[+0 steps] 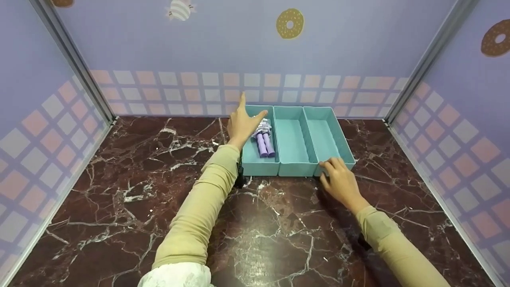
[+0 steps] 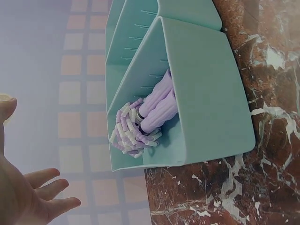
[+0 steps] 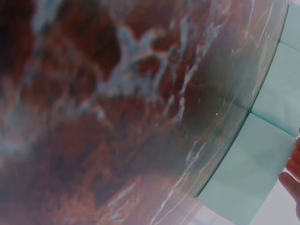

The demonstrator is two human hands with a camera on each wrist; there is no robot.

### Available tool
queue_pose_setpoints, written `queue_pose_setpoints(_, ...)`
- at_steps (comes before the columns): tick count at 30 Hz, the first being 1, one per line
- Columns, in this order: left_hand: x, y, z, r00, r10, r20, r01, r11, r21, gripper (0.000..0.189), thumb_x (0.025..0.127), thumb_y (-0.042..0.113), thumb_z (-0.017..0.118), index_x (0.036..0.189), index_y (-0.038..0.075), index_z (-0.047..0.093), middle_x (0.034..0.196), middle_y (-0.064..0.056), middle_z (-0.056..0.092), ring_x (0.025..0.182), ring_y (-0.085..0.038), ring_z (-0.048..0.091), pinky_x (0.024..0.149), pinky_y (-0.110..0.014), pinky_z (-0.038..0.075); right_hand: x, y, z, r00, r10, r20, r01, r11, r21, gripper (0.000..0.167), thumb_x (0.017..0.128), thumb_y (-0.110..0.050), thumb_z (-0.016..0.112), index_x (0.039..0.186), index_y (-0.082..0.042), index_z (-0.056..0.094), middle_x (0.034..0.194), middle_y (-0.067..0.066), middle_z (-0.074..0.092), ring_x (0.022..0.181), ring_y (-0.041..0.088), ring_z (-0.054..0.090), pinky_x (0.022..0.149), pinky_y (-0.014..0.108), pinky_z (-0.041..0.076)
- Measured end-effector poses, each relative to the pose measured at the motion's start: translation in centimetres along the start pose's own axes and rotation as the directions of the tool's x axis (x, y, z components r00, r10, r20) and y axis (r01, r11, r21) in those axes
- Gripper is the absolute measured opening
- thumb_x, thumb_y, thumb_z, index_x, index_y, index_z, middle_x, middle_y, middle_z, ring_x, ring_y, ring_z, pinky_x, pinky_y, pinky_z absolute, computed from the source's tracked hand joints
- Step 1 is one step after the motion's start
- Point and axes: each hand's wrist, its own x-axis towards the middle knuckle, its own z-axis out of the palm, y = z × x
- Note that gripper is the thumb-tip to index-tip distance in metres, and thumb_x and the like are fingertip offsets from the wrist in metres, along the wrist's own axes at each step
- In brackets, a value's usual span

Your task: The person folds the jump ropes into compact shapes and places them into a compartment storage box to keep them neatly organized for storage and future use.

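Three pale teal bins (image 1: 295,170) stand side by side against the back wall. The leftmost holds a bundle of purple and white beaded strands (image 2: 129,129) with two lilac ribbed tubes (image 2: 159,105); their kind is unclear. My left hand (image 1: 244,124) hovers above that bin's left side, index finger and thumb spread apart. Nothing is held in it; the left wrist view shows the same hand (image 2: 23,192) beyond the bin's far end. At the front rim of the rightmost bin, my right hand (image 1: 338,179) rests with loosely bent fingers; only its fingertips (image 3: 291,183) show in the right wrist view.
The dark red marbled tabletop (image 1: 131,223) spreads around the bins. Purple panels with checkered bands and printed sweets enclose the back wall (image 1: 231,48) and both sides. Metal corner posts (image 1: 79,67) stand at left and right.
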Motion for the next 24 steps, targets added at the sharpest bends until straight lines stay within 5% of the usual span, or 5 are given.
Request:
queue_pose_setpoints(3,-0.3,-0.2,-0.3,0.999,0.011,0.043,-0.012,1.000,0.022,0.098,0.082,0.070,0.063,0.159,0.029,0.017,0.101,-0.013,0.070,0.062,-0.016,0.051,0.053,-0.027,0.046,0.0,0.0,0.0,1.000,-0.002,0.011,0.002,1.000,0.017,0.020,0.085,-0.006,0.067,0.105,-0.001,0.069,0.095,0.014,0.060,0.089,0.032,0.055,0.072,0.045,0.054)
queue_pose_setpoints(7,-0.7,-0.6,-0.6,0.992,0.059,0.112,-0.065,0.997,0.052,0.096,0.084,0.071,0.059,0.159,0.027,0.019,0.145,-0.016,0.055,0.091,-0.027,0.065,0.076,-0.037,0.056,-0.2,0.0,0.0,0.999,-0.007,0.041,0.006,1.000,0.031,0.023,0.092,-0.016,0.066,0.109,-0.001,0.066,0.098,0.015,0.058,0.091,0.032,0.052,0.082,0.045,0.049)
queue_pose_setpoints(15,-1.5,-1.4,-1.0,0.968,0.168,0.187,-0.193,0.973,0.127,0.095,0.085,0.071,0.058,0.159,0.025,0.020,0.159,-0.011,0.037,0.143,-0.037,0.040,0.117,-0.052,0.036,-0.2,-0.3,-0.4,0.989,0.011,0.146,-0.013,1.000,0.014,0.033,0.094,-0.021,0.064,0.119,0.001,0.060,0.104,0.017,0.055,0.093,0.034,0.049,0.084,0.048,0.047)
queue_pose_setpoints(21,-2.8,-1.8,-1.4,0.948,0.166,0.270,-0.217,0.961,0.172,0.095,0.084,0.073,0.056,0.159,0.032,0.016,0.164,-0.013,0.025,0.153,-0.040,0.016,0.123,-0.064,0.009,0.3,-0.7,-1.4,0.981,0.038,0.190,-0.046,0.998,0.037,0.038,0.092,-0.019,0.068,0.121,0.003,0.061,0.110,0.019,0.059,0.100,0.036,0.055,0.089,0.050,0.049)
queue_pose_setpoints(24,-3.4,-2.0,-1.4,0.938,0.175,0.300,-0.241,0.949,0.202,0.095,0.084,0.075,0.055,0.159,0.032,0.015,0.165,-0.016,0.022,0.154,-0.040,0.013,0.123,-0.066,0.005,0.4,-0.9,-1.9,0.973,0.055,0.223,-0.065,0.997,0.036,0.041,0.092,-0.021,0.068,0.123,0.004,0.061,0.115,0.021,0.059,0.105,0.038,0.056,0.094,0.053,0.048)
